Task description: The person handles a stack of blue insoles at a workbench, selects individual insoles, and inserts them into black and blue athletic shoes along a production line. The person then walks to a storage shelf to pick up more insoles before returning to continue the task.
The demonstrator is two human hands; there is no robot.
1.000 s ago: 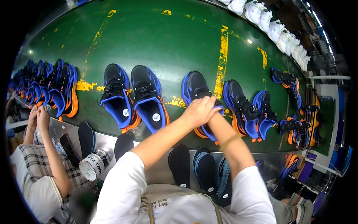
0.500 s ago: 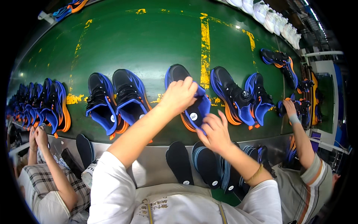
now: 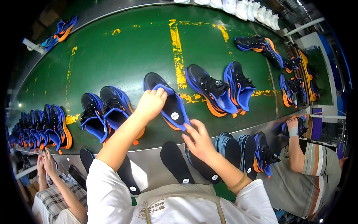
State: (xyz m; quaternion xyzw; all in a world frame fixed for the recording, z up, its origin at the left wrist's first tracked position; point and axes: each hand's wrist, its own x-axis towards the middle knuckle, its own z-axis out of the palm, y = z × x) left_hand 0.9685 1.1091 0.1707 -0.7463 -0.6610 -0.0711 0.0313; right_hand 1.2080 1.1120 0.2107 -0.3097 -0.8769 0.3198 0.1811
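A black sneaker [image 3: 152,80] with blue collar and orange sole stands on the green belt in front of me, toe pointing away. Inside it lies a black insole [image 3: 172,106] with a round white label at the heel. My left hand [image 3: 151,102] is closed on the shoe's tongue and upper edge, fingertips partly hidden. At the heel collar, my right hand [image 3: 201,142] has thumb and forefinger apart, fingertips at the blue edge. Similar sneakers stand in a pair to the left [image 3: 112,98] and a pair to the right [image 3: 209,87].
Loose black insoles [image 3: 175,160] and insole stacks [image 3: 227,147] lie along the metal ledge [image 3: 149,155] before me. Many sneakers [image 3: 56,127] line the far left. White shoes [image 3: 242,9] stand across the belt. Co-workers' hands [image 3: 46,162] [image 3: 292,125] are at both sides.
My view has swung, shifting the scene left. My right hand has loosened from the collar and its fingers have spread at the heel. The right co-worker's hand has moved nearer the ledge.
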